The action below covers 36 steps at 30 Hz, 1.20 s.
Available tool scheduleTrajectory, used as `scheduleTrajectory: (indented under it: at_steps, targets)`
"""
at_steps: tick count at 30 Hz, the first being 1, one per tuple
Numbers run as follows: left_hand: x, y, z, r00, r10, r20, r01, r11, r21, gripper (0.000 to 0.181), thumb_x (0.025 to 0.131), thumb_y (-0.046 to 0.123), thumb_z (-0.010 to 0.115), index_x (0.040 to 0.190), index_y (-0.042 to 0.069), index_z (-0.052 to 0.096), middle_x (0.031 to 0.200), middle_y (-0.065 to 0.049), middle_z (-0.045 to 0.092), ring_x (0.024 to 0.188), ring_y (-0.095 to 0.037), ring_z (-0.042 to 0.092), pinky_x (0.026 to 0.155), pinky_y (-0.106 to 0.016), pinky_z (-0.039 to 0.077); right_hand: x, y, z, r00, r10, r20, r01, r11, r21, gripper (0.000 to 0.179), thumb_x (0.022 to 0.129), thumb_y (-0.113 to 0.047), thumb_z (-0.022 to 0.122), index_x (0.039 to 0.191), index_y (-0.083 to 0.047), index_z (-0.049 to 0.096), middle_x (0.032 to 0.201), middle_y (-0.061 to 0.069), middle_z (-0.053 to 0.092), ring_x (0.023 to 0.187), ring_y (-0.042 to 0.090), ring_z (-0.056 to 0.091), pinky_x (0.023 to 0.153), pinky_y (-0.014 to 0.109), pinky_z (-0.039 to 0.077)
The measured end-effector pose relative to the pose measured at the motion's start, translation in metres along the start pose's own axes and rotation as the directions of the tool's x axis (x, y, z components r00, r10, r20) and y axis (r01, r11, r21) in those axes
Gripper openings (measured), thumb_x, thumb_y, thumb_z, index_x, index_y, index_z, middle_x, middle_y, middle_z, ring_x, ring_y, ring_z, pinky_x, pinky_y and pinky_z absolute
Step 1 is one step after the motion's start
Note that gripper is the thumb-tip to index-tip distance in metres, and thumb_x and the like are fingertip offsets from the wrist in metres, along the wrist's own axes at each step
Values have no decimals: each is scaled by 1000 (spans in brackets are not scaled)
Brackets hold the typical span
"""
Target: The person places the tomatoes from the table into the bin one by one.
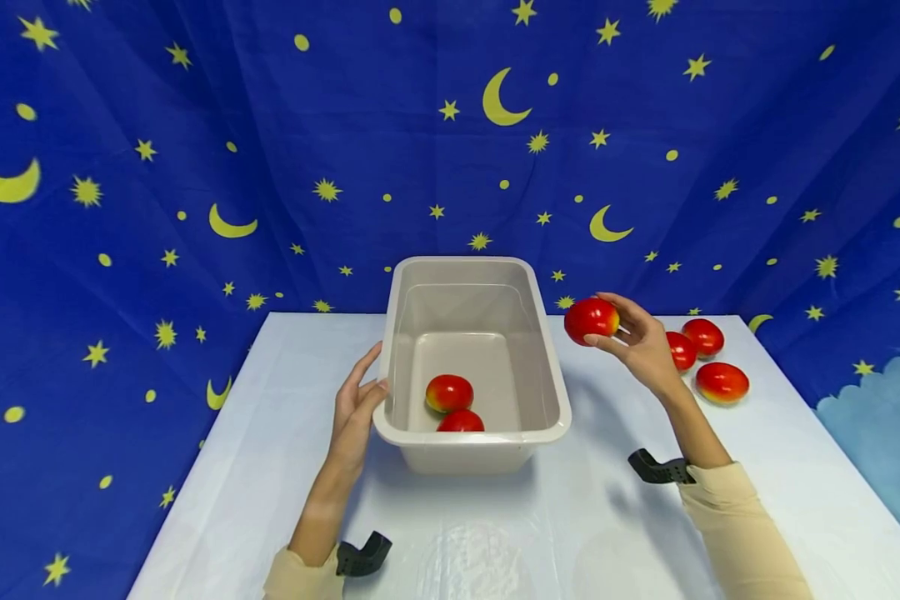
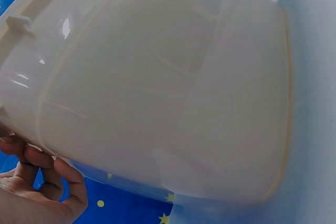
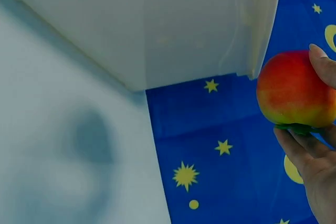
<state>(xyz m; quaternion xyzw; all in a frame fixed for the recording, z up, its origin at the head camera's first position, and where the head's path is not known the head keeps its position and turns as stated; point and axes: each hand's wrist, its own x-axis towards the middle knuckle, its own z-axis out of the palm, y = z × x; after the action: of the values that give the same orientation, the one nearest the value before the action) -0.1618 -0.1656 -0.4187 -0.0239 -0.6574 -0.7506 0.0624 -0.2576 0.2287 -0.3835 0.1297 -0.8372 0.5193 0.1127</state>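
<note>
A beige plastic tub (image 1: 468, 460) stands on the white table, with two glossy red fruits inside, one fruit (image 1: 449, 393) behind the other fruit (image 1: 462, 421). My left hand (image 1: 357, 421) grips the tub's left rim; in the left wrist view the curled fingers (image 2: 72, 179) lie against the outer wall. Above the table, right of the tub, my right hand (image 1: 640, 340) holds another red fruit (image 1: 592, 322) between thumb and fingers. The right wrist view shows this fruit (image 3: 294, 90) shading to yellow near a green leafy cap, outside the tub's wall (image 3: 194, 30).
Several more red fruits lie at the table's right: one fruit (image 1: 722, 383) in front, one (image 1: 703, 337) behind, and one fruit (image 1: 681, 351) partly hidden by my right hand. A blue curtain (image 1: 420, 125) with yellow stars and moons hangs around the table (image 1: 270, 467).
</note>
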Motion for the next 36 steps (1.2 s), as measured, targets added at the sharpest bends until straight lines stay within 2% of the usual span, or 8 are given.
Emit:
scheduleTrajectory:
  at_steps: [8, 18, 26, 36]
  targets:
    - [0, 0, 0, 1000, 6, 1, -6, 1000, -1, 52, 98, 11, 50, 148, 20, 41, 114, -11, 71, 96, -24, 70, 82, -32, 55, 5, -12, 10, 997, -79, -18, 80, 994, 71, 65, 84, -12, 76, 142, -9, 49, 142, 10, 53, 127, 23, 53, 97, 27, 49]
    - [0, 0, 0, 1000, 6, 7, -6, 1000, -1, 52, 98, 10, 49, 149, 20, 40, 117, -17, 69, 96, -24, 70, 82, -33, 56, 12, -29, 28, 982, -186, -37, 190, 963, 192, 62, 84, -2, 73, 141, -5, 49, 140, 5, 56, 121, 11, 57, 92, 20, 50]
    - [0, 0, 1, 1000, 8, 11, -8, 1000, -5, 52, 98, 11, 49, 149, 20, 40, 119, -18, 68, 94, -17, 71, 81, -29, 55, 13, -35, 41, 977, -214, -11, 209, 939, 273, 62, 83, 5, 70, 140, 1, 47, 137, 10, 56, 119, 9, 58, 92, 19, 50]
    - [0, 1, 1, 1000, 2, 5, -2, 1000, -12, 52, 98, 11, 50, 148, 20, 41, 118, -16, 69, 95, -24, 71, 82, -35, 56, 16, -39, 60, 966, -254, 51, 225, 920, 320, 64, 81, 9, 70, 140, 2, 47, 139, 21, 52, 121, 10, 56, 93, 21, 50]
